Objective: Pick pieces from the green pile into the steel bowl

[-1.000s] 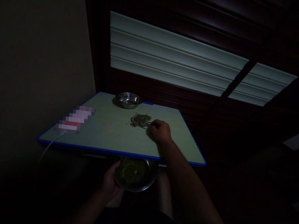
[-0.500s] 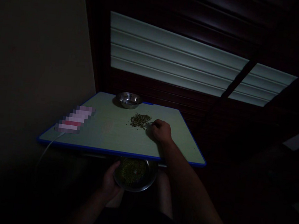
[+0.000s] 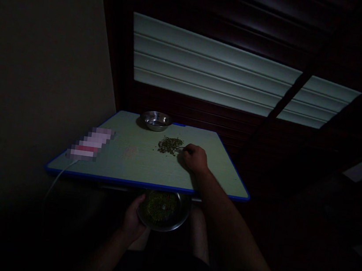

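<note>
My left hand (image 3: 134,219) is closed on the rim of a metal bowl (image 3: 177,226), below the table's front edge. Small green beans (image 3: 158,206) lie in that bowl, with a small pale and reddish thing among them that I cannot make out. My right hand (image 3: 194,157) rests over the table, closed around a spoon (image 3: 180,148), whose far end is at the edge of a loose pile of small greenish-brown beans (image 3: 169,145). Its fingers are partly hidden from view. Farther back stands a second, shiny metal bowl (image 3: 156,122).
The pale tabletop (image 3: 143,166) has a blue edge. On its left lies a blurred pinkish-white object (image 3: 91,143) with a white cable (image 3: 58,177) hanging down. Dark shutters with pale panels (image 3: 210,68) rise behind, and a wall (image 3: 43,68) stands left. The room is dim.
</note>
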A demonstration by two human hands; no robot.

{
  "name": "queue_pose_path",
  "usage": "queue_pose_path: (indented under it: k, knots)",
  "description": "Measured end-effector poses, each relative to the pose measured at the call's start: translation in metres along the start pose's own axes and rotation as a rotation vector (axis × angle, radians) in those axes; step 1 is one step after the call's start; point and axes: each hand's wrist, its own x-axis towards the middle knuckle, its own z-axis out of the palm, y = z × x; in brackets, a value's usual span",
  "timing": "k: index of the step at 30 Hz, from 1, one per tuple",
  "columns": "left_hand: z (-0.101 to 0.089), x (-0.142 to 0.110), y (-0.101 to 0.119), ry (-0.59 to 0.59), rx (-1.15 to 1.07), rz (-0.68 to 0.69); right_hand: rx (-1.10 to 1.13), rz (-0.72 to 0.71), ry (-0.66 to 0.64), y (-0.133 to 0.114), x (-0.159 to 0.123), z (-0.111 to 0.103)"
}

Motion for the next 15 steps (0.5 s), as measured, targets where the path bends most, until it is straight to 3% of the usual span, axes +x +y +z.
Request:
queue_pose_path:
  k: [15]
  knots:
    - [0.0010,-0.0011,0.0006,0.009,0.006,0.004,-0.013,-0.037,-0.012,-0.0006,0.0004,-0.0006]
